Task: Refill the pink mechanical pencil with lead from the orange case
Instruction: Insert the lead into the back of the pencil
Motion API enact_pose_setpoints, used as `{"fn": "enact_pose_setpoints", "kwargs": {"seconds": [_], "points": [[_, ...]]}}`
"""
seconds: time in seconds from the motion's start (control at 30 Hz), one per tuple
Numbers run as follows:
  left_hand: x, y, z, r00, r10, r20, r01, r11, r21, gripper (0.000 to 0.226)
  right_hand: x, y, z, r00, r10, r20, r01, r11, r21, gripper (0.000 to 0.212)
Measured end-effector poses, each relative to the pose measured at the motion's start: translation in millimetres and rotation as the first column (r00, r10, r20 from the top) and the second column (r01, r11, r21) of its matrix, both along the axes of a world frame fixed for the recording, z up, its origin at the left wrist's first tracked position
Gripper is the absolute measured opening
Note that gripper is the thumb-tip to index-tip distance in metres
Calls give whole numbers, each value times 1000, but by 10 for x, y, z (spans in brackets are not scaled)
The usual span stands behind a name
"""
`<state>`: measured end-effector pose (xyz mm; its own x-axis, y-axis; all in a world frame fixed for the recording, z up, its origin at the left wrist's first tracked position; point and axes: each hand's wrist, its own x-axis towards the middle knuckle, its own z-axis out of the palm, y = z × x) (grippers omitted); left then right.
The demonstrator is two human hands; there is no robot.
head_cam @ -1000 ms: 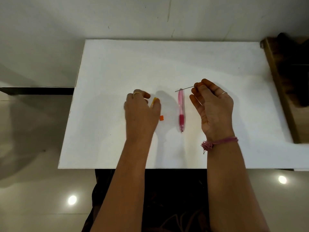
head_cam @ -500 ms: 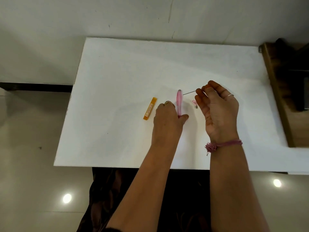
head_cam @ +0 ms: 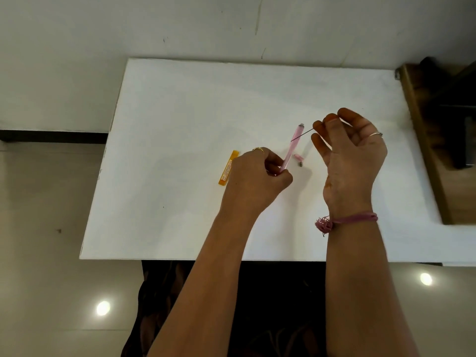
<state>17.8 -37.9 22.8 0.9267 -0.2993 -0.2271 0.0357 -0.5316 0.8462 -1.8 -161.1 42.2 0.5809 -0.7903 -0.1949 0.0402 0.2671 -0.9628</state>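
Observation:
My left hand (head_cam: 255, 176) grips the lower end of the pink mechanical pencil (head_cam: 292, 145) and holds it tilted, its top end pointing up and to the right. My right hand (head_cam: 350, 153) pinches a thin dark lead (head_cam: 300, 136) between thumb and fingertips; the lead's free end crosses in front of the pencil's upper part. The orange case (head_cam: 228, 168) lies flat on the white table (head_cam: 195, 119), just left of my left hand. A small pink cap (head_cam: 298, 157) and a tiny grey piece (head_cam: 300, 164) lie on the table between my hands.
A wooden shelf unit (head_cam: 425, 140) with dark items stands against the table's right edge. The table's front edge runs just above my lap. A tiled floor with light reflections lies left and below.
My left hand left the orange case on the table, moved right and lifted the pink pencil, tilting it. My right hand kept hold of the lead and brought it across the pencil's upper part.

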Motion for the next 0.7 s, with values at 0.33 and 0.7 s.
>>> {"fn": "enact_pose_setpoints", "kwargs": {"seconds": [0.33, 0.7], "points": [[39, 140, 21, 985, -56, -162, 39, 994, -106, 13, 5, -35, 127, 997, -58, 57, 69, 975, -210, 19], [42, 153, 24, 986, -31, -161, 15, 995, -99, 15, -1, -47, 157, 997, -63, 46, 75, 939, -336, 23]]}}
